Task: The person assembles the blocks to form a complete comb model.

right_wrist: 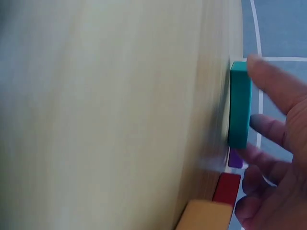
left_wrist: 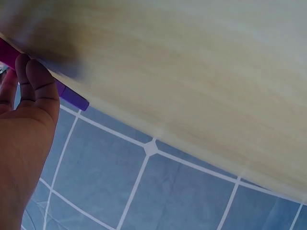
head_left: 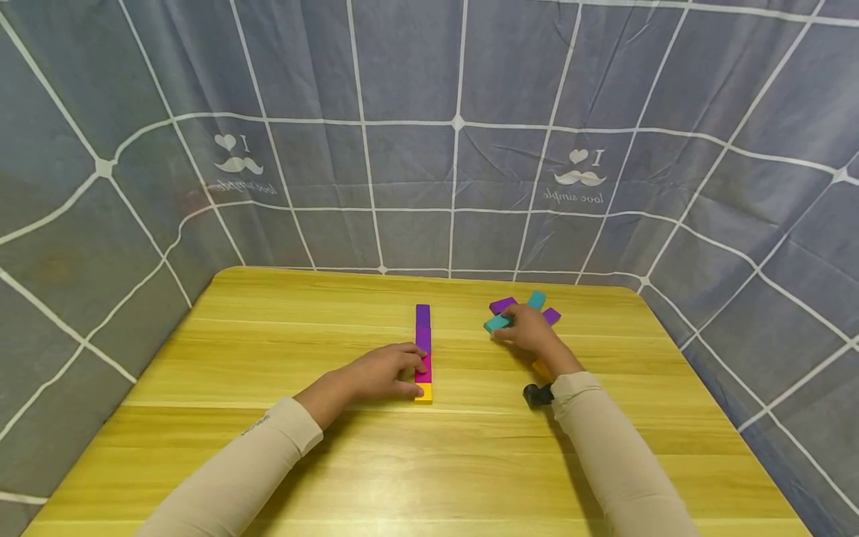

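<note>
A straight row of flat rectangular blocks lies on the table, with purple blocks (head_left: 423,317) at the far end, a magenta block (head_left: 425,377) nearer and a yellow block (head_left: 426,397) at the near end. My left hand (head_left: 379,373) rests at the row's left side, fingers loosely bent over the magenta part, thumb by the yellow block. Over a loose pile to the right, my right hand (head_left: 533,332) pinches a teal block (right_wrist: 240,105) between thumb and fingers. Beneath and around it are another teal block (head_left: 537,299) and purple blocks (head_left: 502,305).
An orange block (right_wrist: 204,215) and a red block (right_wrist: 227,188) lie near the right hand, the orange one partly hidden by the forearm in the head view. A black device (head_left: 535,395) sits at the right wrist. A grey curtain (head_left: 416,164) with white lines surrounds the wooden table (head_left: 416,470).
</note>
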